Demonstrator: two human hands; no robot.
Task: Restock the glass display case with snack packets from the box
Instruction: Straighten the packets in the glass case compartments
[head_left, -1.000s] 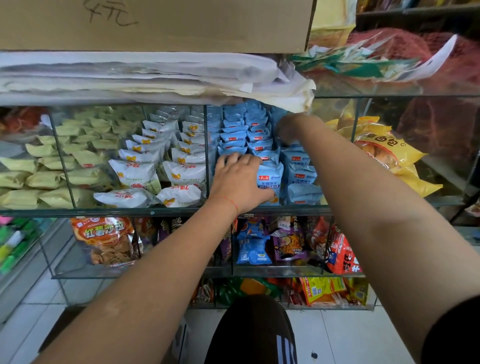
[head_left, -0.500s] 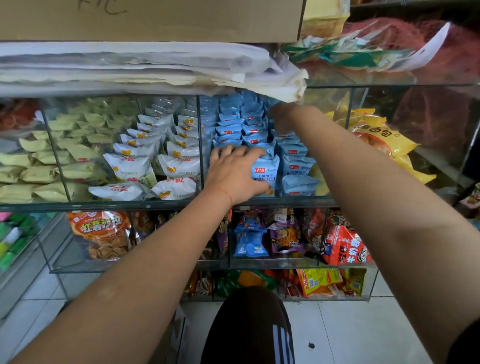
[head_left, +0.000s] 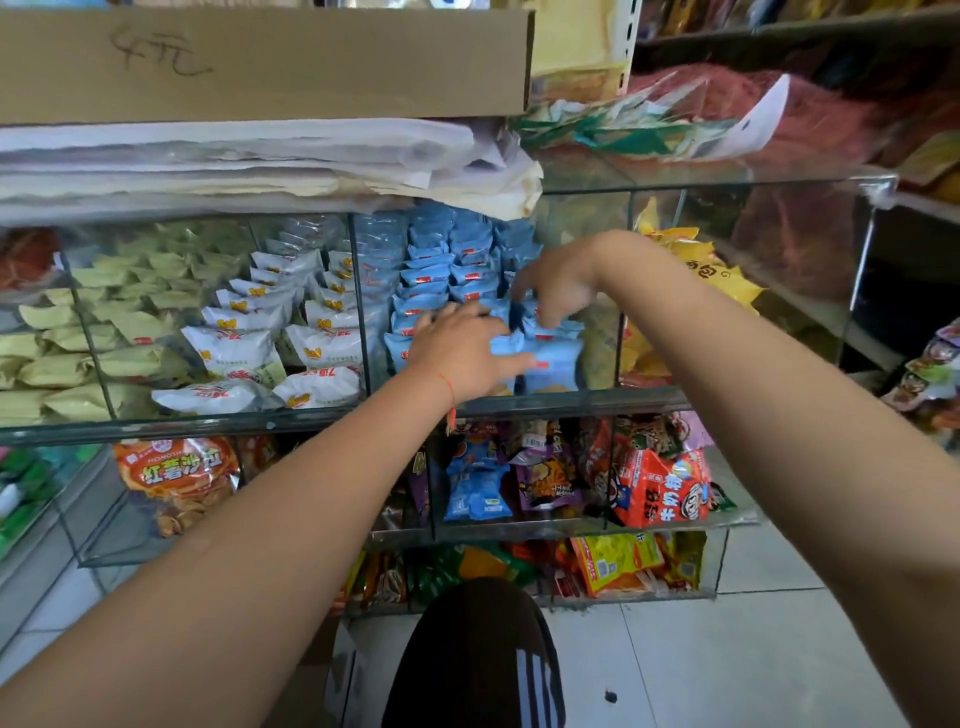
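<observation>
Both hands (head_left: 511, 332) on blue packets (head_left: 553, 358)

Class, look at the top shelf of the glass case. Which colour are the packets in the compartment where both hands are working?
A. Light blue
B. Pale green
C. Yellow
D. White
A: the left hand lies flat on the light blue packets, and the right hand reaches down onto the same stack; the white packets sit one compartment to the left.
</observation>
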